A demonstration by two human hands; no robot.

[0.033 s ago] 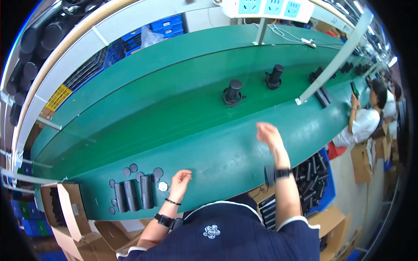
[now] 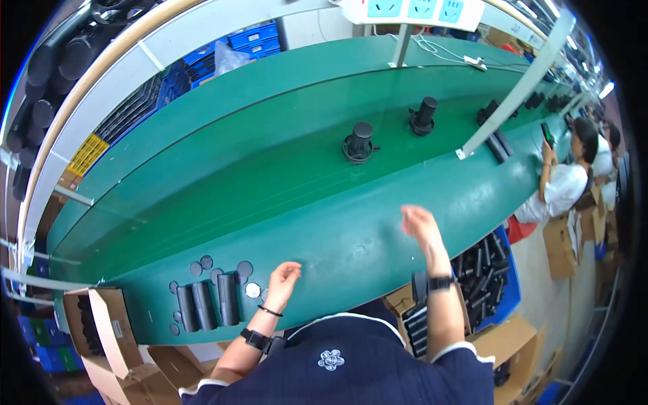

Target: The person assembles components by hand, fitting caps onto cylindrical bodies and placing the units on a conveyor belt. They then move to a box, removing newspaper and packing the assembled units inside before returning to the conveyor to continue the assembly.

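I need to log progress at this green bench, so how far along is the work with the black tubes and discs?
Done, it seems: two upright black cylindrical assemblies stand further along the green bench top. In hand: nothing; the left hand hovers open by a small silver disc, and the right hand is raised empty. Left: three black tubes and several dark round discs lie loose.

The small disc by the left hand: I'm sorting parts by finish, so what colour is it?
Silvery white, unlike the dark discs around it; the small disc lies beside the left hand in the head view.

Right hand point(image 2: 420, 226) motion-blurred, finger pose unreadable. Cardboard box point(image 2: 108, 334) at 8 o'clock cut by rim. Co-worker point(image 2: 563, 179) at 3 o'clock too small for detail.
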